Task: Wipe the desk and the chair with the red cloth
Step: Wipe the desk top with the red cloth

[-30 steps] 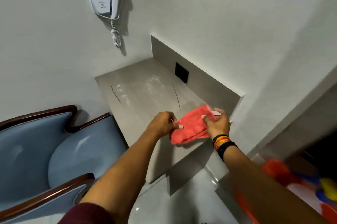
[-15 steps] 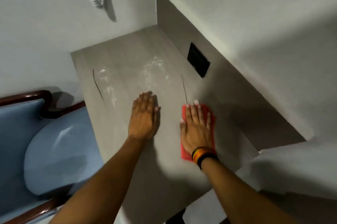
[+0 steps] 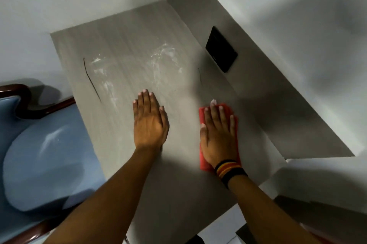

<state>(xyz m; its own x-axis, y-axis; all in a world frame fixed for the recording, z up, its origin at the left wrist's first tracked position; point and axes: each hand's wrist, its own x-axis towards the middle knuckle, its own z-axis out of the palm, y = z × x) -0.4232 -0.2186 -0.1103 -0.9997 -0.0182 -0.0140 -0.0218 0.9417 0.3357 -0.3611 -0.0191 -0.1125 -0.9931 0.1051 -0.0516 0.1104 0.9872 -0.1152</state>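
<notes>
I'm looking straight down at both hands lying flat on the grey desk (image 3: 123, 61). My right hand (image 3: 218, 136) is pressing the red cloth (image 3: 228, 109) onto the desk, fingers straight and close together, palm down, not gripping; the cloth is poking out past the fingertips and on both sides of the hand, with a striped wristband (image 3: 230, 170) just behind it. My left hand (image 3: 150, 122) is sitting open and flat on bare desk beside it, holding nothing. Whitish smears (image 3: 162, 59) are showing just beyond the left fingertips. The blue chair (image 3: 45, 156) is sitting off to the left of the left hand, against the desk edge.
</notes>
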